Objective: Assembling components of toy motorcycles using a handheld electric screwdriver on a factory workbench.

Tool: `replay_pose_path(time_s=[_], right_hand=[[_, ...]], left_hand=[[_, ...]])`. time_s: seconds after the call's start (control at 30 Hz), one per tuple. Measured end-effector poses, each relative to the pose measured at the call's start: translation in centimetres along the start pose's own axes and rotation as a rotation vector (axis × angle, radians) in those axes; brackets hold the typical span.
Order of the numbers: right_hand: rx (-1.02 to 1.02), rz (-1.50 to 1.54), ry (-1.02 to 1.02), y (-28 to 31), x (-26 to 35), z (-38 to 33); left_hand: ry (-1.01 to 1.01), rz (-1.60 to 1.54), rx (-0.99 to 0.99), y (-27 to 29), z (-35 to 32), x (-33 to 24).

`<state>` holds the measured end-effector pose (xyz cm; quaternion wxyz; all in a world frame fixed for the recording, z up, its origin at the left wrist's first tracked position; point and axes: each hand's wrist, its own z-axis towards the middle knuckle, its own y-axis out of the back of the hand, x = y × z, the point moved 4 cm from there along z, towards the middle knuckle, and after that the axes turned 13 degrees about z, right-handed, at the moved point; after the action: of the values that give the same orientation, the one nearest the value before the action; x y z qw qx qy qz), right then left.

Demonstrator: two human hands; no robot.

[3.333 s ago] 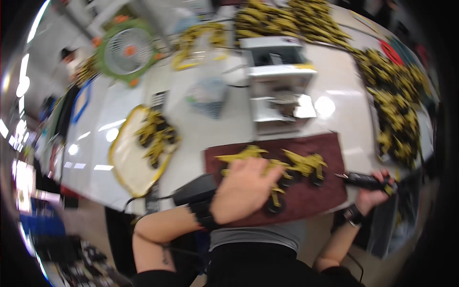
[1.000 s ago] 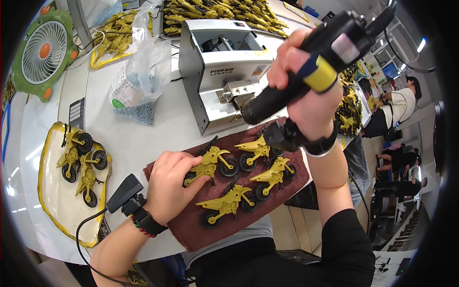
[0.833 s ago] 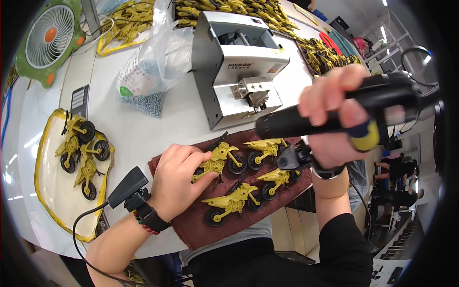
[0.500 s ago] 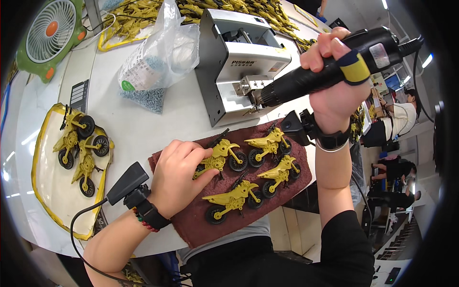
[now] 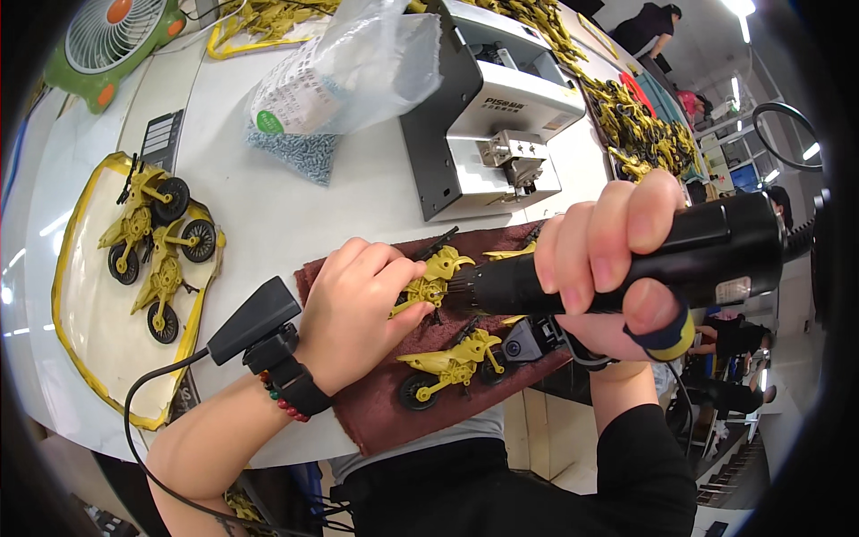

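Observation:
My left hand [image 5: 358,309] presses down on a yellow toy motorcycle [image 5: 431,279] lying on a dark red cloth mat [image 5: 380,407]. My right hand [image 5: 617,259] grips a black electric screwdriver [image 5: 644,259], held level, its tip at that same motorcycle beside my left fingers. Another yellow toy motorcycle [image 5: 447,365] lies on the mat nearer to me. Further ones on the mat are mostly hidden behind the tool and my right hand.
A yellow-rimmed tray [image 5: 80,304] at the left holds three assembled motorcycles. A grey screw feeder machine [image 5: 488,116] stands behind the mat, with a plastic bag of screws [image 5: 331,89] to its left. A green fan [image 5: 116,36] is at the far left. Heaps of yellow parts [image 5: 635,125] lie at the right.
My right hand has brought the screwdriver down from the feeder machine to the motorcycle under my left hand. The view has moved closer to the mat.

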<state>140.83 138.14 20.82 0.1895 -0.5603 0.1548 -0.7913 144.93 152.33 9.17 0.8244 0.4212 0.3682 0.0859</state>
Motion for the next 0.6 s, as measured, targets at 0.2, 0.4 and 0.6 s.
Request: replay_pose_path(time_s=[0.2,0.4,0.6], right_hand=[[-0.047,-0.108,-0.046,-0.1,-0.9,-0.5],[0.165,-0.21,-0.026,-0.6,-1.4,-1.3],[0.295,-0.303,-0.014,-0.8,-0.6,-1.6]], left_hand=[[-0.015,-0.011,-0.001,0.0,0.1,-0.2],[0.002,0.003,0.016,0.0,-0.3,0.1],[-0.014,-0.006,0.029,-0.1,0.3,-0.6]])
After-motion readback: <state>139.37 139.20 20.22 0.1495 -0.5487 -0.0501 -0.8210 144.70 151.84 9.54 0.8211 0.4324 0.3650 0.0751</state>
